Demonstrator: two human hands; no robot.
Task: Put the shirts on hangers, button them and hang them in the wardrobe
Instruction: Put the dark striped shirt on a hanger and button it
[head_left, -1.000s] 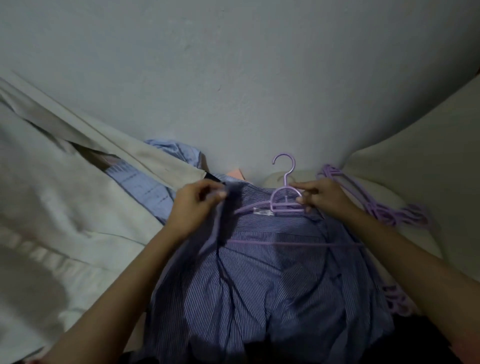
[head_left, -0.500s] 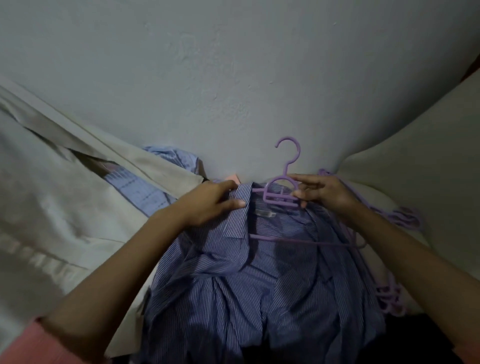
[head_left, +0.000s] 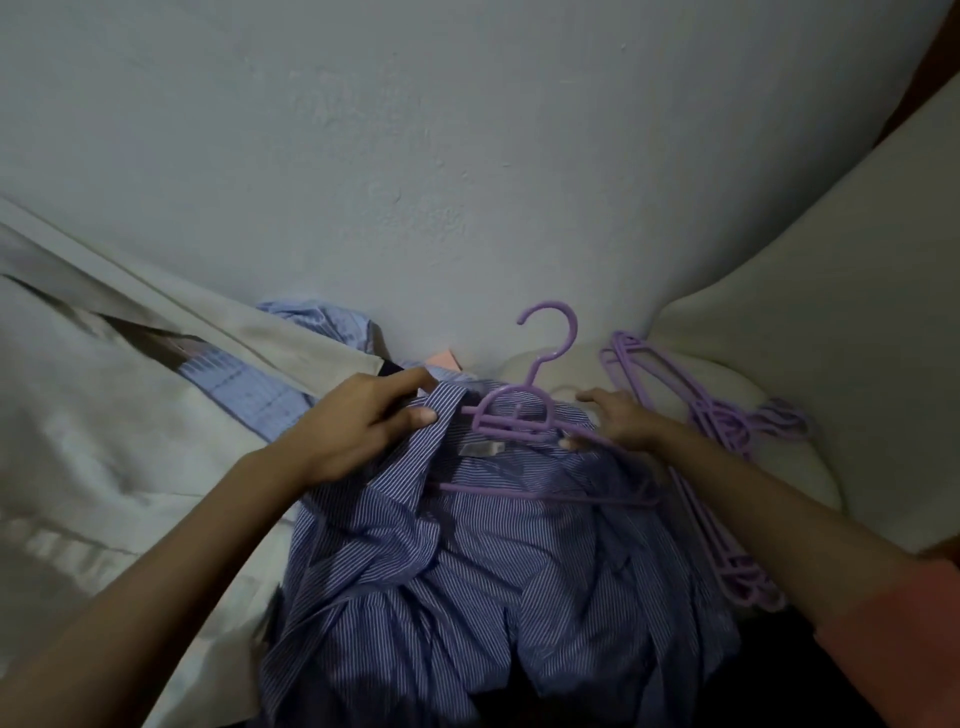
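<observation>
While I look down through the head camera, I see the striped shirt (head_left: 467, 561) spread open in front of me, its collar toward the wall (head_left: 415, 156) and its inside label facing up. My left hand (head_left: 358, 423) grips the left side of the collar, thumb and curled fingers pinching the fabric. My right hand (head_left: 618, 421) lies at the right shoulder of the shirt with its fingers stretched fairly straight; the thumb tip touches the right arm of the purple hanger (head_left: 519, 415), but I cannot tell whether the other fingers press the cloth or only hover over it. That hanger sits inside the shirt at the neck, hook pointing up toward the wall, and its lower bar runs across the shirt's back panel below the label. Just right of my right hand, a pile of spare hangers (head_left: 717, 447) in the same purple lies on a pale cushion (head_left: 779, 499). To the left, a light blue garment (head_left: 244, 384) is partly tucked under a cream sheet (head_left: 104, 441). A pink sleeve (head_left: 898, 644) covers my right forearm near the frame's edge.
</observation>
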